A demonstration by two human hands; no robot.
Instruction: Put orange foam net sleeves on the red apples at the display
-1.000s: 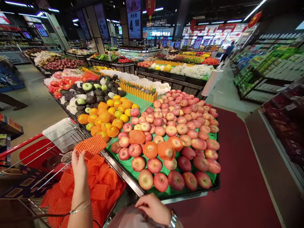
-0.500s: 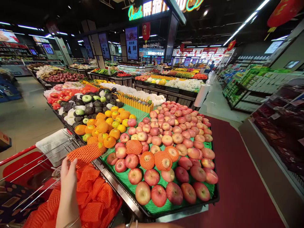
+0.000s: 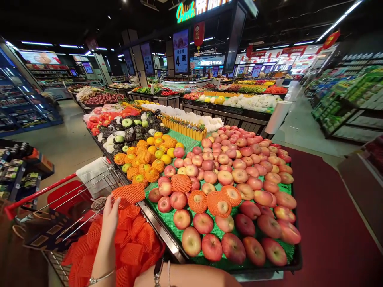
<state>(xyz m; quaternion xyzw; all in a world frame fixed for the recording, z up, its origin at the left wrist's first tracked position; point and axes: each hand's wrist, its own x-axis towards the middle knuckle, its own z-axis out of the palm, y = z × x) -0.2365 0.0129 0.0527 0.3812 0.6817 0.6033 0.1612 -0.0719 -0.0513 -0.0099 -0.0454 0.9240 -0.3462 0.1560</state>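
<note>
My left hand [image 3: 110, 219] pinches an orange foam net sleeve [image 3: 128, 194], held up over the steel edge of the fruit stand [image 3: 158, 225]. Beneath it lies a heap of orange foam nets [image 3: 131, 251]. My right hand [image 3: 143, 280] is nearly cut off by the bottom edge, its forearm lying across the frame; its fingers are hidden. Red-and-yellow apples [image 3: 212, 247] fill a green mat on a black tray [image 3: 297, 263]. Several of them wear orange foam nets, like one apple [image 3: 197, 201] near the middle.
A shopping cart with a red handle [image 3: 38, 192] stands at the left. Netted melons and oranges [image 3: 143, 157] adjoin the apples, with more produce stands behind. Red carpet [image 3: 326, 223] covers the floor at the right, beyond the tray.
The view has swung left, shifting the display rightward in the frame. My left hand still holds the net sleeve. My right hand has dropped toward the bottom edge.
</note>
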